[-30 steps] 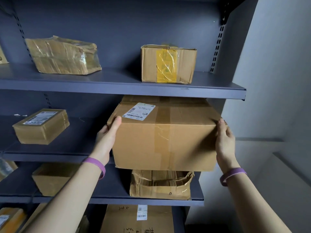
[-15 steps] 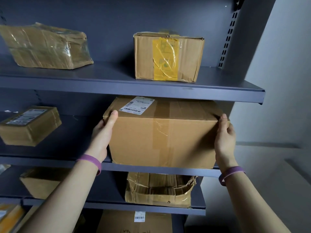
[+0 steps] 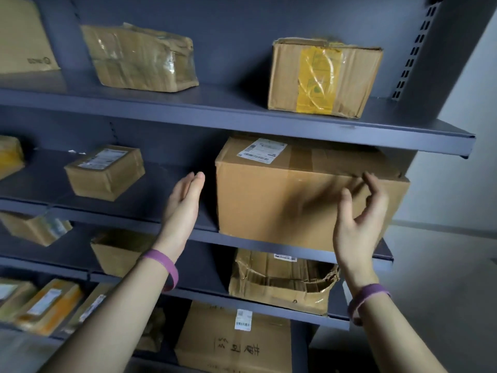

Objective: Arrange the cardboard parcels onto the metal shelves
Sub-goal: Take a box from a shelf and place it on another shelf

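A large cardboard parcel (image 3: 271, 195) with a white label on top rests on the middle metal shelf (image 3: 129, 216), at its right end, under the upper shelf (image 3: 215, 117). My left hand (image 3: 184, 200) hovers just left of the parcel with straight fingers, apart from it. In front of the parcel's right face my right hand (image 3: 359, 219) is held with loosely spread fingers and holds nothing. Both wrists wear purple bands.
The upper shelf holds a taped crumpled parcel (image 3: 139, 57) and a box with yellow tape (image 3: 322, 76). A small labelled parcel (image 3: 105, 170) lies on the middle shelf's left. Crushed box (image 3: 282, 281) sits below; more parcels (image 3: 231, 343) fill the lower shelves. A grey wall (image 3: 457, 184) is right.
Both hands have let go of the large parcel, which now rests on the middle shelf. They have drawn back from its sides, and the view has shifted left.
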Motion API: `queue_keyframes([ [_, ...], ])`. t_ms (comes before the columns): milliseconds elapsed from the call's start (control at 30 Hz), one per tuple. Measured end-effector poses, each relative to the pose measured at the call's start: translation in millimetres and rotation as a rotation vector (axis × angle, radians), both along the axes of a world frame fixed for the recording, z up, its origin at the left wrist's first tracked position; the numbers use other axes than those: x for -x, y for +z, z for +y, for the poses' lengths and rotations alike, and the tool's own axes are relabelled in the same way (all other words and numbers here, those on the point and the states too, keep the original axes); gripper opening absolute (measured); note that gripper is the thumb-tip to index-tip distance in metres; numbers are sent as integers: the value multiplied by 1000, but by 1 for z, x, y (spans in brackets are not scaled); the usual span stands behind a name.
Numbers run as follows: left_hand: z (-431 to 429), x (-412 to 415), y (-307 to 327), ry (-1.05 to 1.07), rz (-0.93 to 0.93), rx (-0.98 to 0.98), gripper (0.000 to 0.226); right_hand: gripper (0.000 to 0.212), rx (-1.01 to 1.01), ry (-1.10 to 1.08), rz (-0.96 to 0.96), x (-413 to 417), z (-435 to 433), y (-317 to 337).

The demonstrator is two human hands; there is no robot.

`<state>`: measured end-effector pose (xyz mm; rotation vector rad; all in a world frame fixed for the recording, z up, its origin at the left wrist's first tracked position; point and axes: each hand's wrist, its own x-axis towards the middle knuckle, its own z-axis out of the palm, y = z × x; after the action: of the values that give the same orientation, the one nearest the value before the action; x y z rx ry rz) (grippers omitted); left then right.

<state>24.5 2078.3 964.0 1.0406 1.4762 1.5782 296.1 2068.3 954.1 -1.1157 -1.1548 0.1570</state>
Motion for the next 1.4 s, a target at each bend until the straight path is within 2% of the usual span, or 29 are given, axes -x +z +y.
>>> queue_keyframes([
  [267,-70,133,-26,100,-47,70,53,37,162,501,-43,168,-16,-14],
  [367,-98,185,-28,136,-93,68,45,44,246,648,-37,241,-27,-19],
  [533,-138,274,-27,204,-149,58,42,48,340,808,-6,369,-55,-19],
  [667,-182,339,-22,255,-195,34,46,42,401,932,102,457,-82,-19],
  [800,-225,394,-33,308,-237,36,44,44,492,1045,178,526,-114,-31],
  [967,-240,465,-42,400,-243,59,56,46,550,1111,231,600,-125,-36],
  [1100,-222,512,-49,384,-242,79,40,47,589,1097,220,646,-106,-45],
  [1300,-161,593,-69,319,-156,66,36,43,631,1015,299,726,-40,-66],
  [1400,-123,641,-71,320,-198,115,36,40,687,1002,346,782,0,-72],
])
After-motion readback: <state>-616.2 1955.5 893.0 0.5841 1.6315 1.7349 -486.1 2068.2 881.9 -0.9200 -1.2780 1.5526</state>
